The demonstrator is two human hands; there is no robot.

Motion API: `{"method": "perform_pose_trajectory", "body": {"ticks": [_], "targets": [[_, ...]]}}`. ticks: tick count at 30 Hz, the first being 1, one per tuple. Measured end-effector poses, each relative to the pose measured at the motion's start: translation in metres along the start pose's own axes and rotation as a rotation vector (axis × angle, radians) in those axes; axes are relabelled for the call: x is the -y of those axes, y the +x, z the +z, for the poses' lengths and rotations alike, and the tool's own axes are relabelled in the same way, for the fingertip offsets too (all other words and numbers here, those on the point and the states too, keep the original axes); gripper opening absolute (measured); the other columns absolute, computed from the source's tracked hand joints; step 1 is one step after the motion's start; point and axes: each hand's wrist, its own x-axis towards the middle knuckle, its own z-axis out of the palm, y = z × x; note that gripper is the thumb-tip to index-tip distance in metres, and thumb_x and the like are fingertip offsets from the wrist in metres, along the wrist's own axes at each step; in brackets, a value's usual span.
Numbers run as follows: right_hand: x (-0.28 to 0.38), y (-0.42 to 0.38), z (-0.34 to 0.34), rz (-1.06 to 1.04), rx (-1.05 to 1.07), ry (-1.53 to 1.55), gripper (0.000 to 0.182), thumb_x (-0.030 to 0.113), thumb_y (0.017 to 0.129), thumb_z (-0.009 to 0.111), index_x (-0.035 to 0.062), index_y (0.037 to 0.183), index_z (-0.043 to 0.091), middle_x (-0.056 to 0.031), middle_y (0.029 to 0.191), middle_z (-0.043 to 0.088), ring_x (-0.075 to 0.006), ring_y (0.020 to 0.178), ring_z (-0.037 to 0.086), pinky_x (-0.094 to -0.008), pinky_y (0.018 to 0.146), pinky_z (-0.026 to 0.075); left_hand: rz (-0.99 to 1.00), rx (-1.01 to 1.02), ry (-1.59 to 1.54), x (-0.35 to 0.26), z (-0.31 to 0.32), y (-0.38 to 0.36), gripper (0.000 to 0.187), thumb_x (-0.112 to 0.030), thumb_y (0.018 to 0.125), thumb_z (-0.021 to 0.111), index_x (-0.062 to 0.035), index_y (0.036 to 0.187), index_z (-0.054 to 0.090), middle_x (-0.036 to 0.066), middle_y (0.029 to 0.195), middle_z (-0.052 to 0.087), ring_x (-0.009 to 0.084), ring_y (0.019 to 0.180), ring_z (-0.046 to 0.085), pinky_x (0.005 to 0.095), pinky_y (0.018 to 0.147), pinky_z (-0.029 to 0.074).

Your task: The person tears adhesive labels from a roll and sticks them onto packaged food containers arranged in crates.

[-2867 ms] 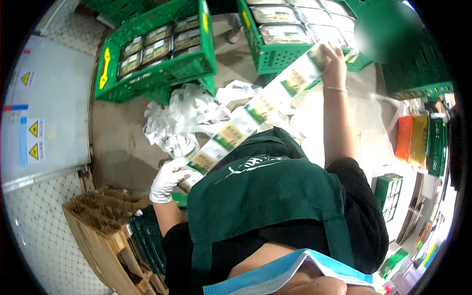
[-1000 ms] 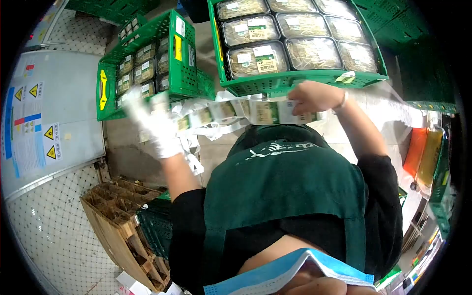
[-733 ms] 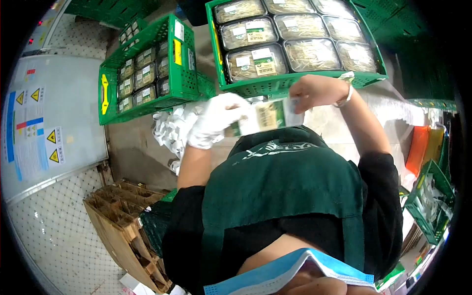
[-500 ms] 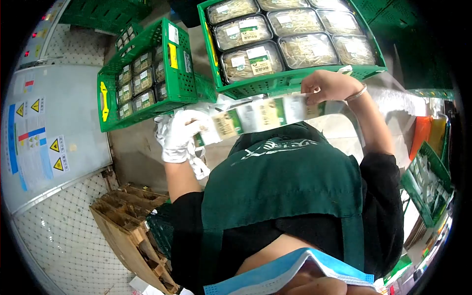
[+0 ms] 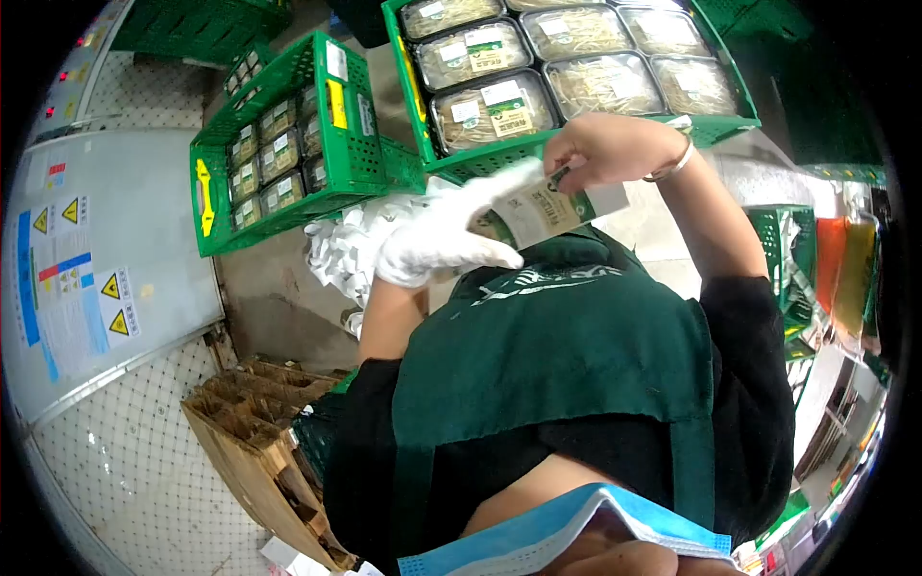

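Observation:
My right hand [image 5: 619,152] is bare, with a bracelet at the wrist, and pinches a strip of green and cream labels [image 5: 541,213] near its upper edge. My left hand [image 5: 461,226], in a white glove, lies along the left part of the strip with its thumb stretched apart from the fingers; its fingertips reach close to my right hand. Just beyond both hands is a green crate [image 5: 495,160] holding clear-lidded black trays [image 5: 492,110]. Some of these trays carry green and cream labels. White crumpled backing strip [image 5: 351,245] hangs behind my left wrist.
A second green crate [image 5: 360,154] with packed trays stands at the left. Wooden pallets [image 5: 240,422] lie lower left, beside a grey panel with warning signs [image 5: 144,230]. More green crates and orange and yellow sheets [image 5: 833,274] are at the right.
My left hand has moved right along the strip toward my right hand, and its fingers have spread. My right hand has shifted slightly left. Less of the label strip shows between them.

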Motion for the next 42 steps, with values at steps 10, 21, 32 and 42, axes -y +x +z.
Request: {"method": "perform_pose_trajectory", "body": {"ticks": [10,21,32,42], "targets": [[-0.011,-0.002,0.022,-0.183,-0.663,0.413,0.042,0.021,0.072,0.065,0.0012,0.105,0.048,-0.0054,0.088,0.055,-0.0110,0.081,0.051,-0.0252,0.072,0.041,-0.042,-0.887,-0.098,0.011,0.003,0.008,0.013,-0.004,0.076,0.057,-0.0001,0.088,0.057,0.005,0.079,0.058,0.0084,0.070,0.054,0.0209,0.060,0.044],[0.020,0.044,0.077,-0.126,-0.524,0.910,0.028,0.021,0.087,0.046,-0.0030,0.096,0.057,-0.0010,0.085,0.058,-0.0059,0.081,0.049,-0.0228,0.075,0.041,0.159,-1.027,-0.406,-0.012,-0.004,-0.003,0.016,-0.005,0.078,0.055,0.0003,0.093,0.054,0.004,0.081,0.058,0.0088,0.071,0.055,0.0201,0.063,0.045],[0.014,0.040,0.076,-0.034,-0.529,1.039,0.030,0.028,0.084,0.051,-0.0005,0.083,0.060,0.0003,0.072,0.057,-0.0036,0.066,0.048,-0.0178,0.060,0.039,-0.156,-0.823,-0.428,-0.011,0.013,-0.034,0.018,-0.008,0.076,0.059,0.0005,0.092,0.057,0.003,0.080,0.058,0.0089,0.073,0.054,0.0208,0.065,0.043],[0.017,0.033,0.092,0.112,-0.266,1.301,0.029,0.024,0.085,0.047,-0.0030,0.091,0.055,-0.0086,0.075,0.059,-0.0133,0.067,0.054,-0.0231,0.063,0.042,0.011,-0.662,-0.298,-0.030,-0.034,-0.049,0.023,0.000,0.073,0.053,0.0017,0.096,0.057,0.008,0.086,0.061,0.0121,0.077,0.058,0.0230,0.069,0.048]]}}
